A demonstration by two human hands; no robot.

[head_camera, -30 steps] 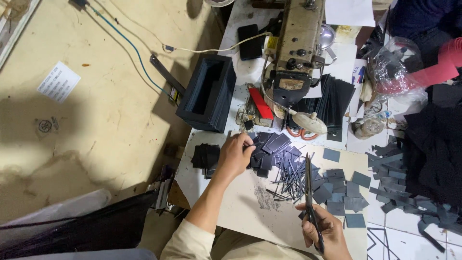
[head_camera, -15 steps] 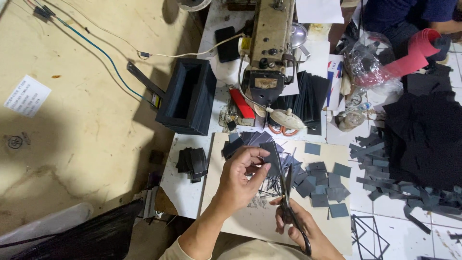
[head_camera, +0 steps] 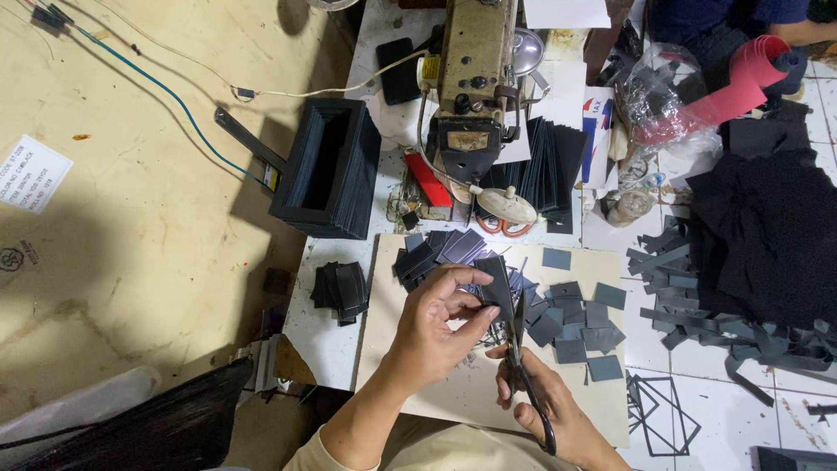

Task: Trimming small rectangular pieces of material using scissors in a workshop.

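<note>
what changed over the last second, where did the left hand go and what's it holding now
The left hand left the pile of dark pieces, where it was reaching a second ago, and came back toward the body with one dark piece pinched in its fingers. It now holds that piece at the blades of the scissors. The right hand kept its grip on the scissors throughout. The sewing machine and the cut squares lie as before.

I work in a small sewing workshop: an industrial sewing machine (head_camera: 475, 96) stands on my cluttered worktop (head_camera: 336, 340), with stacks of cut dark pieces (head_camera: 567, 318), a heap of black fabric (head_camera: 767, 235), a red roll (head_camera: 737, 87), and offcut strips (head_camera: 671, 253) lying about.
</note>
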